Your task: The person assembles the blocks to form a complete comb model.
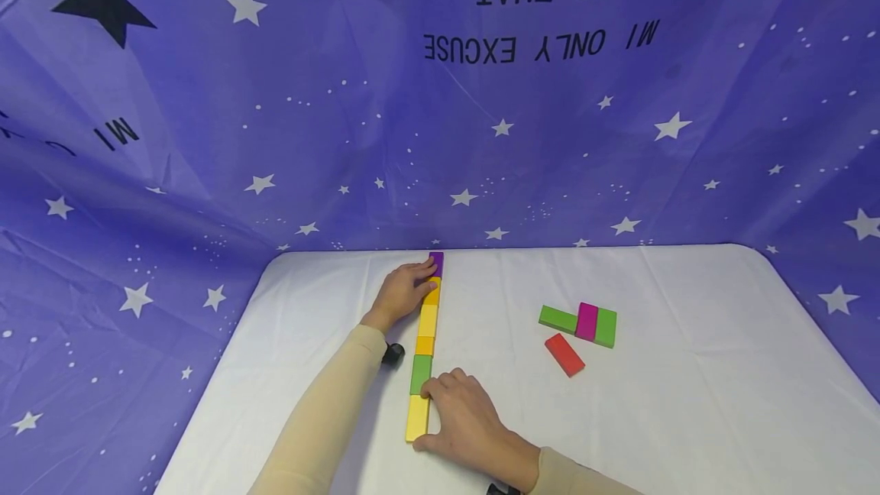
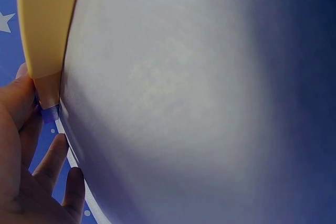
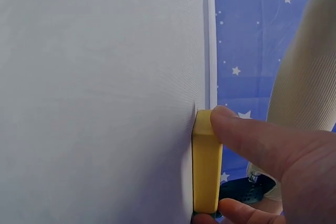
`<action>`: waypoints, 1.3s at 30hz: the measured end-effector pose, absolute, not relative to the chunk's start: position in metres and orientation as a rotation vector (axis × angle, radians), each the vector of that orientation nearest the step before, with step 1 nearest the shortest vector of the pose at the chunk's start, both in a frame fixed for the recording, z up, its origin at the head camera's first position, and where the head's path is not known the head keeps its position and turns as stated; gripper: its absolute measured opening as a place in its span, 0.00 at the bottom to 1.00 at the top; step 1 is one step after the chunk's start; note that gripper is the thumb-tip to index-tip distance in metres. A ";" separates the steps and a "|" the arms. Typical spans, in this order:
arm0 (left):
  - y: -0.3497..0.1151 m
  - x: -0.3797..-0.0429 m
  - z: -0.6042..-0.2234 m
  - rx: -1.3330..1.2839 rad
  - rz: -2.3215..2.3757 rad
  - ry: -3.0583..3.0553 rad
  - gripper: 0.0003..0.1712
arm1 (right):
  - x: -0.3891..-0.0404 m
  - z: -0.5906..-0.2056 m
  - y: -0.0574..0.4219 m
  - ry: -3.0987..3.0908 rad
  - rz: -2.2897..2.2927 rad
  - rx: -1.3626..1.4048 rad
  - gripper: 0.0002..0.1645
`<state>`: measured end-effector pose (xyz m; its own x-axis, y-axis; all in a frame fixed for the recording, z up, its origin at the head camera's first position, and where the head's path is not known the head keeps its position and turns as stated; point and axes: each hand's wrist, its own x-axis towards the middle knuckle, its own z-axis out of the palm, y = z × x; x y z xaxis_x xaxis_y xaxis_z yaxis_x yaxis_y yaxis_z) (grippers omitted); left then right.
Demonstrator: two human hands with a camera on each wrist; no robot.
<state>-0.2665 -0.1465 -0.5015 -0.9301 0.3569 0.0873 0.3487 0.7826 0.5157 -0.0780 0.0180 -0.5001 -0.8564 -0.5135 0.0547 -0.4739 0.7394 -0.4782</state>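
A straight row of blocks runs away from me: a near yellow block [image 1: 415, 420], a green block [image 1: 420, 375], a short orange block [image 1: 425, 346], another yellow block [image 1: 428, 321], a second orange block [image 1: 432, 298] and a purple block [image 1: 438, 257] at the far end. My left hand [image 1: 400, 293] touches the far end, its thumb on the orange block and fingertips at the purple one; other fingers stick out loosely in the left wrist view. With thumb and fingers at opposite ends, my right hand [image 1: 470, 420] pinches the near yellow block.
Right of the row, a green block [image 1: 558, 319], a magenta block [image 1: 587, 321] and another green block [image 1: 606, 327] lie together. A red block [image 1: 564, 355] lies in front of them. The white-covered table [image 1: 701, 403] ends at a purple star-print cloth [image 1: 385, 136].
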 end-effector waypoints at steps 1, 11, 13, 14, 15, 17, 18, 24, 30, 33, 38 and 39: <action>-0.147 -0.266 -0.501 0.584 0.851 2.951 0.26 | -0.078 -0.500 0.018 2.856 -0.751 -0.811 0.35; -0.148 -0.265 -0.500 0.575 0.864 2.945 0.26 | -0.078 -0.495 0.023 2.827 -0.802 -0.802 0.38; -0.148 -0.265 -0.501 0.579 0.868 2.947 0.26 | -0.080 -0.490 0.029 2.813 -0.856 -0.786 0.39; -0.148 -0.265 -0.501 0.582 0.872 2.948 0.25 | -0.081 -0.487 0.032 2.812 -0.883 -0.777 0.39; -0.148 -0.265 -0.501 0.584 0.872 2.949 0.25 | -0.083 -0.485 0.036 2.813 -0.915 -0.768 0.39; -0.148 -0.265 -0.500 0.583 0.873 2.951 0.25 | -0.087 -0.481 0.044 2.829 -0.975 -0.751 0.38; -0.148 -0.265 -0.500 0.583 0.875 2.949 0.25 | -0.089 -0.479 0.049 2.846 -0.993 -0.744 0.37; -0.147 -0.266 -0.500 0.579 0.860 2.957 0.25 | -0.101 -0.471 0.076 2.920 -1.112 -0.671 0.34; -0.147 -0.266 -0.501 0.578 0.854 2.953 0.25 | -0.113 -0.467 0.107 2.968 -1.174 -0.557 0.32; -0.147 -0.267 -0.502 0.589 0.843 2.956 0.25 | -0.120 -0.467 0.124 2.982 -1.215 -0.520 0.30; -0.146 -0.267 -0.502 0.604 0.842 2.961 0.25 | -0.131 -0.470 0.152 3.000 -1.248 -0.448 0.28; -0.147 -0.267 -0.502 0.603 0.842 2.960 0.25 | -0.133 -0.471 0.157 2.998 -1.253 -0.430 0.27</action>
<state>-0.2672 -0.1467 -0.5020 -0.9261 0.3643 0.0979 0.3613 0.7819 0.5080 -0.1330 0.1573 -0.4707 -0.9565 -0.1872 0.2236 -0.2907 0.6748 -0.6783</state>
